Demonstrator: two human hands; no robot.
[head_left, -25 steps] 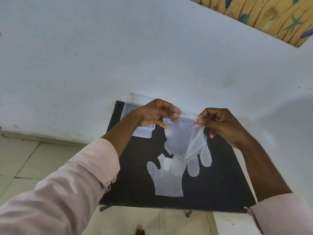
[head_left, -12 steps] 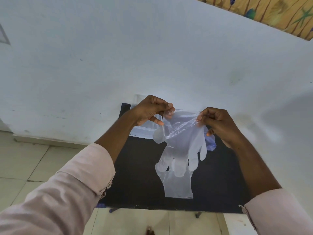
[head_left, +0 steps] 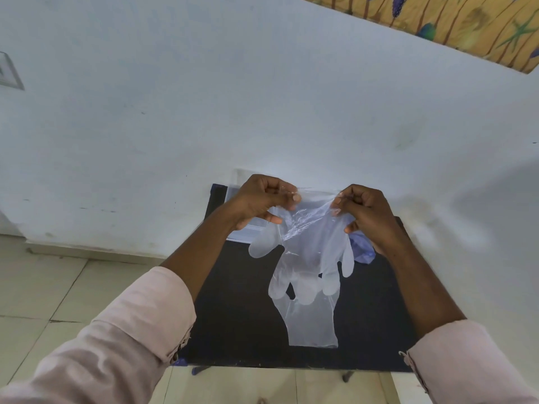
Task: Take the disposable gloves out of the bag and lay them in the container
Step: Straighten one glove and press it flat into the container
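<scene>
— Where now?

— Held up over the black square tabletop [head_left: 233, 301]: one thin, see-through plastic disposable glove [head_left: 309, 258], cuff uppermost, fingers dangling. Left hand [head_left: 262, 199] pinched shut on one cuff corner, right hand [head_left: 364, 211] pinched shut on the other, film stretched and creased between. Second clear glove [head_left: 312, 325] lying flat on the tabletop below, partly overlapped in view.

— Handling?

— Probably almost weightless, limp, clingy, apt to stick to itself and to skin. Likely to tear if yanked, so gentle pull only.

— Best hold?

— At the cuff edge, thumb against forefinger, as now; grabbing the dangling fingers would likely bunch everything.

— Container?

— Clear rectangular plastic tub [head_left: 242, 228] at the far edge of the table, mostly hidden behind the left hand. Contents impossible to judge.

— Bag?

— Possibly the crumpled bluish plastic [head_left: 363, 252] under the right hand; hard to say.
</scene>
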